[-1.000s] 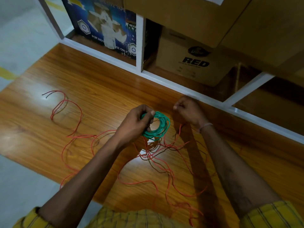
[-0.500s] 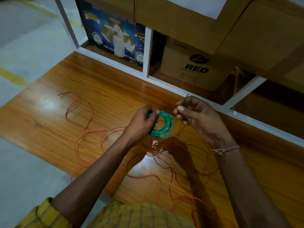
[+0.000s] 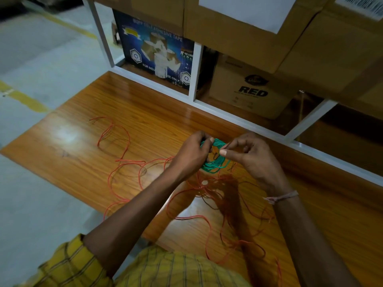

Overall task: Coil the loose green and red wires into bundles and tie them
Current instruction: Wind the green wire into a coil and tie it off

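Green wire coil [image 3: 214, 165], wound into a tight bundle, sits pinched in the fingers of the left hand [image 3: 191, 154], apparently to keep the loops from springing apart, while the right hand [image 3: 248, 156] pinches a thin dark strand at the coil's top, seemingly to tie it. Below, the red wire [image 3: 132, 162] sprawls loose across the glossy wooden surface [image 3: 62, 141], not yet coiled.

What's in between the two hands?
In the head view, the green coil sits between them: the left hand grips its left side, and the right hand pinches a thin dark tie at its right.
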`<state>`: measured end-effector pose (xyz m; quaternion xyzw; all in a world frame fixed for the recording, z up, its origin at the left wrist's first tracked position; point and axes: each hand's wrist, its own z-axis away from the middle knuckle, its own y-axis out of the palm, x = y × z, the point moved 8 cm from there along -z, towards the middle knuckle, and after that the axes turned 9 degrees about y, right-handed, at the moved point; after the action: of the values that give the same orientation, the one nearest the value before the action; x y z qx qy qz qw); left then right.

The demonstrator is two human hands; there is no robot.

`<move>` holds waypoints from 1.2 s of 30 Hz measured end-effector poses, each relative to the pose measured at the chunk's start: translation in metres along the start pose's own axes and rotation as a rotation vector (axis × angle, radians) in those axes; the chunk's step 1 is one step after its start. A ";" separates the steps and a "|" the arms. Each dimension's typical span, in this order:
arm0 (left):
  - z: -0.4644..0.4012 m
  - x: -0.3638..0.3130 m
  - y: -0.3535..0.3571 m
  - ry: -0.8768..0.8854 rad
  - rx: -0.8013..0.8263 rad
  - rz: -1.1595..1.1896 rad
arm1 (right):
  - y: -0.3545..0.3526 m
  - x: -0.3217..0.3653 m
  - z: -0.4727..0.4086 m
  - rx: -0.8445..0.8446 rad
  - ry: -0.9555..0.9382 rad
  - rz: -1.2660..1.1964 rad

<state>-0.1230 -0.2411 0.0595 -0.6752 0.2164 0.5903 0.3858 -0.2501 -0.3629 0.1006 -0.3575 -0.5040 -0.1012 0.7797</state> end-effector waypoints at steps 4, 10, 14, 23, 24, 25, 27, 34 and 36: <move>-0.002 -0.004 0.000 -0.010 0.005 -0.021 | 0.003 0.003 -0.004 -0.132 -0.088 0.137; -0.006 -0.008 -0.002 -0.035 0.036 0.001 | 0.007 0.009 0.002 -0.284 -0.290 0.175; -0.011 -0.012 -0.004 -0.056 0.075 -0.022 | 0.010 0.014 0.006 -0.344 -0.392 0.244; -0.019 -0.008 0.003 -0.143 0.199 0.086 | 0.016 0.017 0.018 -0.450 -0.513 0.341; -0.020 -0.007 0.004 -0.158 0.205 0.113 | 0.016 0.016 0.019 -0.461 -0.518 0.366; -0.021 -0.005 0.004 -0.172 0.208 0.131 | 0.017 0.016 0.019 -0.469 -0.523 0.389; -0.021 -0.003 0.005 -0.190 0.219 0.147 | 0.018 0.014 0.020 -0.477 -0.537 0.427; -0.020 -0.004 0.002 -0.156 0.141 0.190 | 0.015 0.012 0.021 -0.514 -0.533 0.396; -0.019 -0.005 -0.001 -0.128 0.111 0.167 | 0.014 0.013 0.022 -0.517 -0.537 0.396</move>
<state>-0.1114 -0.2566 0.0647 -0.5934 0.2794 0.6493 0.3849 -0.2523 -0.3356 0.1101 -0.6449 -0.5690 0.0243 0.5096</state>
